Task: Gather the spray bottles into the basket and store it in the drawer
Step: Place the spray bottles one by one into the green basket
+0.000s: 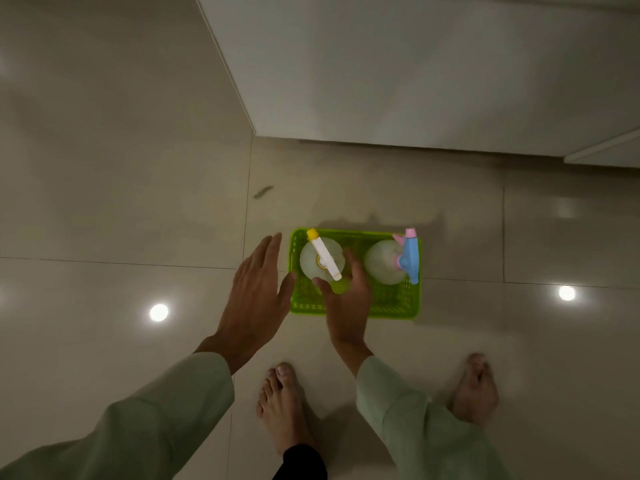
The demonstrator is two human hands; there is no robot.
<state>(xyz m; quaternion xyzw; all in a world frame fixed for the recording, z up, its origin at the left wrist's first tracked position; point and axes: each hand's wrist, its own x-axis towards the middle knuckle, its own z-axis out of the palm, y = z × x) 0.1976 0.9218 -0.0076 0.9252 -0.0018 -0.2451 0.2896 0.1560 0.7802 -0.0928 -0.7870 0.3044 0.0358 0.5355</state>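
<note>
Green basket [398,306] is seen on the tiled floor [104,202], just in front of a white cabinet [381,64]. Two clear spray bottles are stood upright inside it: yellow-nozzle bottle [320,259] in the left half, blue-and-pink-nozzle bottle [384,261] in the right half, apart from each other.

Right hand [346,303] is placed over the basket's near edge, fingers [353,261] curled around the yellow-nozzle bottle from its right side, thumb at the near side; contact looks likely, but a firm grip cannot be told from above.

Left hand [258,289] is held flat and open just left of the basket, fingers spread, thumb tip at or touching the left rim. Nothing is held in it.

Pale green sleeves and two bare feet [284,407] are visible at the bottom. Ceiling lights are reflected in the floor.
</note>
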